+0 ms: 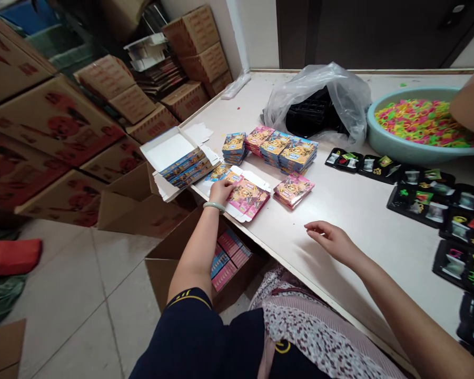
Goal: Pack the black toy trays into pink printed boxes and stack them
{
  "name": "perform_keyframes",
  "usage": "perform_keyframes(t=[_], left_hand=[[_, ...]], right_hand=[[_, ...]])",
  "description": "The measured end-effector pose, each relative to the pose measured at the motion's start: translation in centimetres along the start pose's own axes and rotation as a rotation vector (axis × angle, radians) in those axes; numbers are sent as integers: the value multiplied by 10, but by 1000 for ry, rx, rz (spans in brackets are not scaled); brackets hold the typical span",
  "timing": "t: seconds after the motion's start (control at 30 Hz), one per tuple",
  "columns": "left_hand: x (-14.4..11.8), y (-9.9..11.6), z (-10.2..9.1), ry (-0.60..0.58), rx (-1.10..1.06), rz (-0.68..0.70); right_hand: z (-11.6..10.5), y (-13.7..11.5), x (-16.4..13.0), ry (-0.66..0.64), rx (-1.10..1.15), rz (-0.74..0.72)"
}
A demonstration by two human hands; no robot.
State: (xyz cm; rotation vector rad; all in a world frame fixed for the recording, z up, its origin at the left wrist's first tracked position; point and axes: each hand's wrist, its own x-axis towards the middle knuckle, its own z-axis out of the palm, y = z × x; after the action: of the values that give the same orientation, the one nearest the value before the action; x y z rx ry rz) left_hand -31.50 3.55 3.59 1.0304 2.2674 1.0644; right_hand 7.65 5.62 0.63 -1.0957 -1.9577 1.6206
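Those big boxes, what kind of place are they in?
Probably a packing workroom: cardboard boxes are piled up, little printed cartons lie in stacks on the white table, and a blue basin holds many colourful bits.

This is a packing workshop: brown boxes [43, 126] pile up left; filled black trays [397, 204] line the worktop's [288, 237] right.

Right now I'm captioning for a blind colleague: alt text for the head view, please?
A left hand touches pink cartons on a white table while the right hand hovers above it. Beyond sit stacked cartons; at right, filled black trays and a basin of colorful pieces.
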Motion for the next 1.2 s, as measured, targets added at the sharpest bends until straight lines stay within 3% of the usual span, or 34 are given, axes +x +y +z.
perform_keyframes(t=[0.2,0.27,0.33,0.43,0.53,0.63,0.7,0.8,0.87,0.93,1.07,1.1,1.2], left_hand=[[-9,28,-22,-36,-95,34],[-24,50,-28,-98,-198,93],[-48,77,-20,-229,-285,224],[-91,113,22,-423,-205,469],[-125,130,77,-354,-124,702],[-140,130,118,-318,-97,880],[-145,129,137,-371,-68,980],[-153,128,155,-464,45,1080],[-158,127,164,-503,73,1069],[-161,126,171,-537,13,990],[-165,120,184,-535,-301,624],[-167,117,188,-551,-397,503],[-176,104,202,-731,-612,159]], right_hand=[[-6,-5,-15,-73,-74,-76],[-11,-22,-21,-54,-93,-197],[-15,-45,-20,51,-121,-391],[-17,-69,-7,323,-245,-580],[-25,-64,6,483,-309,-449],[-43,-43,-1,354,-141,-203],[-55,-30,-13,242,10,-87],[-69,-18,-31,210,188,3],[-73,-15,-41,217,227,15],[-73,-14,-51,314,144,-44],[-66,-2,-77,794,-102,-136],[-64,4,-83,800,-79,-101],[-59,27,-95,569,136,42]])
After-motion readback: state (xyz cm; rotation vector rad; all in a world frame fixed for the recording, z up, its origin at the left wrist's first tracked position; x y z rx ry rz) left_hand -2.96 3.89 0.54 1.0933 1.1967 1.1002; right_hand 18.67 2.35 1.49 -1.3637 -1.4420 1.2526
